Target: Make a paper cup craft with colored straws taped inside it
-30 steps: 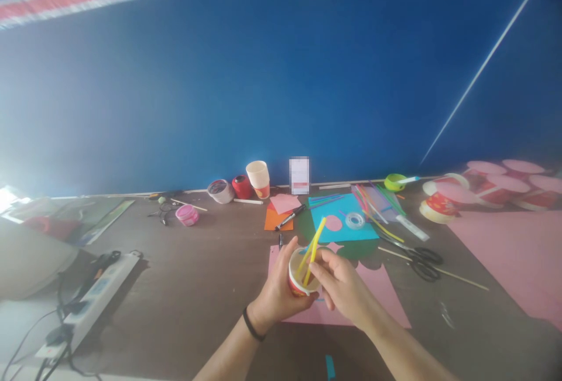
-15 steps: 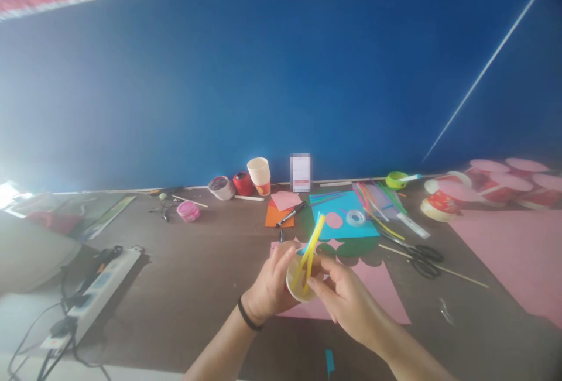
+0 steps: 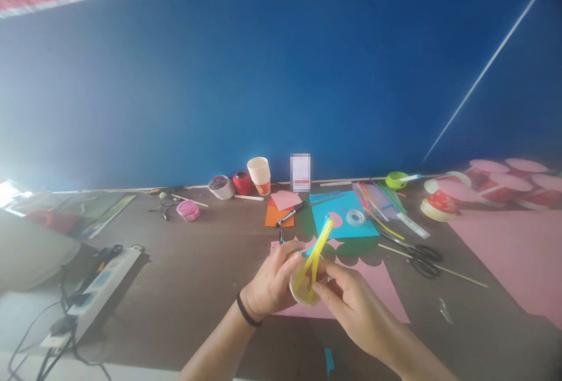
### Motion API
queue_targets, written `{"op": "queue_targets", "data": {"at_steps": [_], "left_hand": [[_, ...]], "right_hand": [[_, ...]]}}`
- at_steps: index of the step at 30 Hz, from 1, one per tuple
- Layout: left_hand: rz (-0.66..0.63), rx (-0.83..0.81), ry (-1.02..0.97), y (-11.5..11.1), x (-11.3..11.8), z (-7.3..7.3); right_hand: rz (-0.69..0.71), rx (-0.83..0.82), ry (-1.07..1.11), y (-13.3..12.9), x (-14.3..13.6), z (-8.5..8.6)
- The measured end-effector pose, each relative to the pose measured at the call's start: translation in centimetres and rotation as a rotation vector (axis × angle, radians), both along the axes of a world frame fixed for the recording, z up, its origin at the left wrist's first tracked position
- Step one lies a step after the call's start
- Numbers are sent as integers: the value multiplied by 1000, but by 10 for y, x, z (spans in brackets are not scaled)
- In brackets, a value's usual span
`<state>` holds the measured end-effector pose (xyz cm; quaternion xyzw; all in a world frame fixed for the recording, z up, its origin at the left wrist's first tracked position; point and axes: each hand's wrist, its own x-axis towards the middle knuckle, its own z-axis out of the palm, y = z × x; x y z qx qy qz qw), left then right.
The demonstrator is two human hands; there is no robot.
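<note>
My left hand (image 3: 277, 275), with a black band at its wrist, is closed around the side of a white paper cup (image 3: 302, 297). The cup tilts so that its mouth faces me. Yellow pipe cleaners (image 3: 324, 243) cross the mouth and stick out past the far rim, split into two legs inside. A blue one (image 3: 312, 247) runs beside them. My right hand (image 3: 346, 296) pinches at the cup's right rim, thumb and fingertips on the lower end of a yellow leg. Its fingertips are partly hidden. Cut pink paper (image 3: 373, 290) lies beneath both hands.
Beyond lie blue paper (image 3: 325, 211), a tape roll (image 3: 355, 218), a marker (image 3: 291, 213) and stacked cups (image 3: 258, 169). To the right are black scissors (image 3: 425, 261), a wooden stick (image 3: 465, 277) and red cups with pink discs (image 3: 443, 201). A power strip (image 3: 99, 287) stands left.
The cup and my hands have shifted slightly right. The yellow and blue pipe cleaners lean further right. Both hands keep their hold.
</note>
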<state>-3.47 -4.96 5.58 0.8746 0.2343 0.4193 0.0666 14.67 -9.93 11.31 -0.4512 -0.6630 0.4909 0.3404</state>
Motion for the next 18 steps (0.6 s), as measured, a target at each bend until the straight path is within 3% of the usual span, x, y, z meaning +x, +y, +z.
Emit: {"op": "queue_targets", "data": {"at_steps": [11, 18], "left_hand": [[-20, -39, 38, 1, 3, -2], [-22, -39, 7, 5, 3, -9]], "right_hand": [[17, -87, -76, 5, 1, -1], [-17, -45, -169, 6, -1, 0]]}}
